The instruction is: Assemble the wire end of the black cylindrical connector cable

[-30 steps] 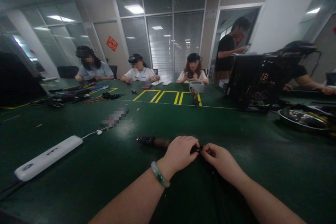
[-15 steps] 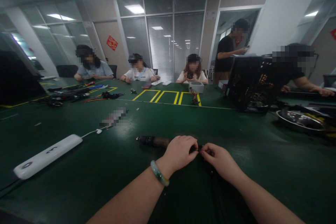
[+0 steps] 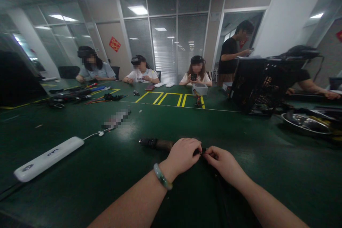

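Observation:
A dark cylindrical tool (image 3: 163, 145) lies on the green table (image 3: 128, 188), its narrow tip toward the left. Over its right end rests my left hand (image 3: 183, 155), wrist ringed by a green bangle (image 3: 162, 176), with thumb and forefinger pinched on something small and dark. Close by on the right, my right hand (image 3: 224, 162) also pinches a small dark part; the fingertips of both hands almost meet. What the fingers hold is too small to name. A dark cable or strap (image 3: 220, 192) runs from beneath my right hand toward the table's near edge.
A white power strip (image 3: 49, 158) lies at the left. Cables and tools (image 3: 69, 96) are heaped at the back left. A black computer case (image 3: 252, 85) and a metal bowl (image 3: 306, 123) are at the right. Several people are across the table, one standing.
My hands have barely moved and keep the same pinch. Across the table, the middle-left seated person has drawn a hand inward.

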### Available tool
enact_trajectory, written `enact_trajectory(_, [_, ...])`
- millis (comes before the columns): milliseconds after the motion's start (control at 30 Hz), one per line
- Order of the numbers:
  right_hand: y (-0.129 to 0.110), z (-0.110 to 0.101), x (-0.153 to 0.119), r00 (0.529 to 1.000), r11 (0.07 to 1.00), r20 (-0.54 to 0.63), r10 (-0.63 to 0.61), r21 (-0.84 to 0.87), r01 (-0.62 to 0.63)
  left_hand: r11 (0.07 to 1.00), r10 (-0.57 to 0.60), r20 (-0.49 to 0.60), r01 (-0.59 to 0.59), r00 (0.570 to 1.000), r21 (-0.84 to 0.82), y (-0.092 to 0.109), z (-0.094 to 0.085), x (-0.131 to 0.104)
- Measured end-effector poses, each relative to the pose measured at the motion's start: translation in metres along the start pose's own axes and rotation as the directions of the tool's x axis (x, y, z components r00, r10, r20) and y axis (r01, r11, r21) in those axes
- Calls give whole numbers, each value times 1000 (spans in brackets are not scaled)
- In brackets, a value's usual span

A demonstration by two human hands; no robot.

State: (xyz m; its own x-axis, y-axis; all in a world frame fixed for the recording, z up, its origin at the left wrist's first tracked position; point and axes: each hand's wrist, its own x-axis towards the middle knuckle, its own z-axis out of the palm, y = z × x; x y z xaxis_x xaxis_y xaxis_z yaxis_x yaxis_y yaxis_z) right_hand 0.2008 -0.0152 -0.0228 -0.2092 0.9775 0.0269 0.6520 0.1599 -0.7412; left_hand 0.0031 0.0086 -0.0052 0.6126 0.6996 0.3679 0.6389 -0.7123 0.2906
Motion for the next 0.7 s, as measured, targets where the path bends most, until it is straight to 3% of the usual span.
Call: enact_trajectory(700, [1, 2, 1, 1000, 999, 0, -5, 34, 5, 999, -34, -20, 33, 999, -23, 2, -1, 0])
